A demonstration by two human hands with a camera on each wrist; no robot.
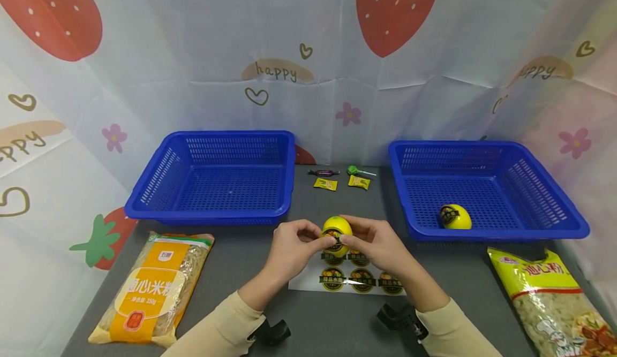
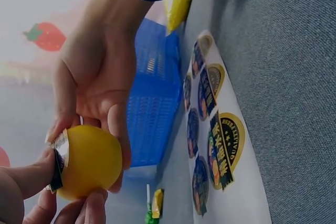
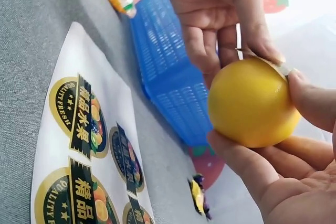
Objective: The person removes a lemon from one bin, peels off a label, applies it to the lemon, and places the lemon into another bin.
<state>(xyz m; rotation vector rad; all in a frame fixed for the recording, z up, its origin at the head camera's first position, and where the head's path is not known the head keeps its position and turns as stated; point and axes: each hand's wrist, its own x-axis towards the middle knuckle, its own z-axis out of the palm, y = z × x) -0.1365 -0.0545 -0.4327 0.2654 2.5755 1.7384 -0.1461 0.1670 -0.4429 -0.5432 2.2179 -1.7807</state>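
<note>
A smooth yellow round fruit (image 1: 337, 223) is held up between both hands over the table. Around its left side curls my left hand (image 1: 287, 249), the thumb pressing a black-and-gold round sticker (image 1: 331, 233) on the side facing me. My right hand (image 1: 384, 243) grips the other side, its thumb on the same sticker. In the right wrist view the sticker's edge stands slightly off the fruit (image 3: 252, 106) near the thumbs. Below the hands lies a white sheet (image 1: 305, 281) with several matching stickers (image 2: 226, 148).
A blue basket (image 1: 212, 220) stands at the back left. Another blue basket (image 1: 501, 234) at the right holds a yellow fruit with a sticker (image 1: 460, 218). Wrapped candies (image 1: 325, 184) and a green lollipop (image 1: 353, 170) lie between them. Noodle bag (image 1: 149, 287) left; pasta bag (image 1: 549, 298) right.
</note>
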